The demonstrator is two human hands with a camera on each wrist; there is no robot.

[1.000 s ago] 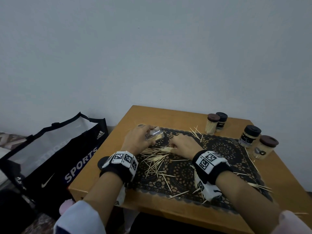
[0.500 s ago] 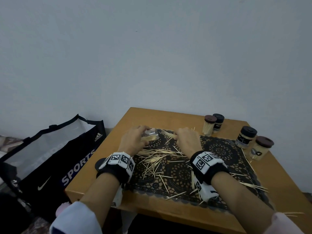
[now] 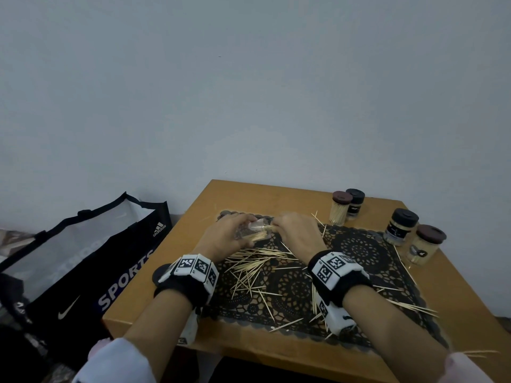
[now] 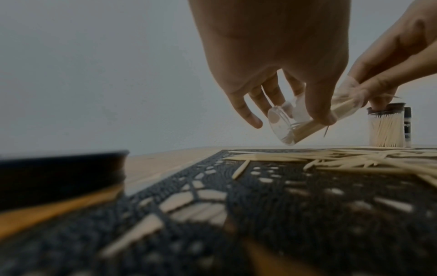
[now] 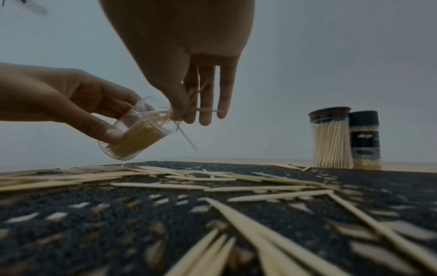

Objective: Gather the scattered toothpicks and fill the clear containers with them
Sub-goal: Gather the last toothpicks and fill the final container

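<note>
Filling: I am feeding a small bunch of toothpicks (image 5: 189,110) into the mouth of the clear jar (image 5: 137,134), so the step in hand is loading, not gathering
Left hand: my left hand (image 3: 225,236) is curled round the jar, thumb on its near side and fingers behind, holding it tilted above the black mat (image 3: 359,250) with the mouth turned toward my right hand
Right hand: my right hand (image 3: 297,233) pinches the bunch between thumb and first fingers right at the jar's rim; the other fingers hang straight down
Jar: partly full, a packed layer lying along its lower side, with room left above
Stray pick: one toothpick (image 5: 188,139) angles down just below the rim, outside the jar as far as I can tell, and looks likely to drop
Loose toothpicks: many lie scattered on the mat (image 3: 249,261) under and between my wrists, a few more near the right edge of the desk (image 3: 193,217)
Other jars: four capped jars (image 3: 341,207) stand at the far right of the desk, already holding toothpicks
Next move: I judge it calls for lining the bunch up with the jar's length, sliding it in before letting go, then going back to the mat for another pinch
Progress: well short of done, judging by how much still lies loose
</note>
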